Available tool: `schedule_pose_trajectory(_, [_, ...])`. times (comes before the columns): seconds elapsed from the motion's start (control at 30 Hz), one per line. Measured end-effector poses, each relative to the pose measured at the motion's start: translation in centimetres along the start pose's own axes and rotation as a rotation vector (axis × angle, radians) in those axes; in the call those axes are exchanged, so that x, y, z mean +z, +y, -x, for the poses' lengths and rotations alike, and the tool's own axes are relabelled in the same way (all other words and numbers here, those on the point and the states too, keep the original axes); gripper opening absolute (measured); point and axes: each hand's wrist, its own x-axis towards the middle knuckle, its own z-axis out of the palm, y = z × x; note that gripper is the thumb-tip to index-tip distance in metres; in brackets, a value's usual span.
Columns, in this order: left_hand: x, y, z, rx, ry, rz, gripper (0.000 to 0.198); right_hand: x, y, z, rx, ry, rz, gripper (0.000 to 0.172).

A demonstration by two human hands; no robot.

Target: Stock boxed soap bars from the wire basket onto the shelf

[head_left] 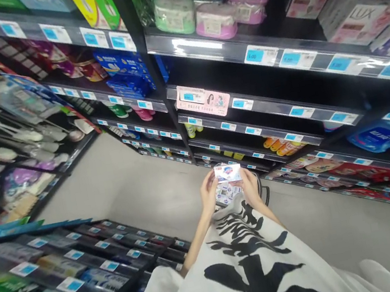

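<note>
A small white and blue soap box (227, 172) is held level in front of me, low in a shop aisle. My left hand (209, 194) grips its left end with curled fingers. My right hand (250, 187) grips its right end the same way. Below the box lies a container with several similar small boxes (226, 193), partly hidden by my hands. My white shirt with black print (249, 262) fills the lower middle of the view.
Dark shelves with blue price tags (258, 56) run along the right, holding wipes packs (175, 14), soap boxes (357, 19) and blue pouches (378, 138). More shelves (72, 283) stand at lower left and far left. A grey floor (141, 185) runs between them.
</note>
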Motion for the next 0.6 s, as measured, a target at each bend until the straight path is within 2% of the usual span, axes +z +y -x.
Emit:
schedule_pose_trajectory(0.13, [-0.34,-0.26,0.31,-0.029,-0.003,0.023,0.062,0.04,-0.05,0.13,0.018,-0.002,0.012,0.06])
schedule_pose_trajectory(0.6, [-0.62,-0.14,0.5,0.009,-0.067,-0.094,0.064,0.11,0.01,0.29,0.037,0.048,0.028,0.064])
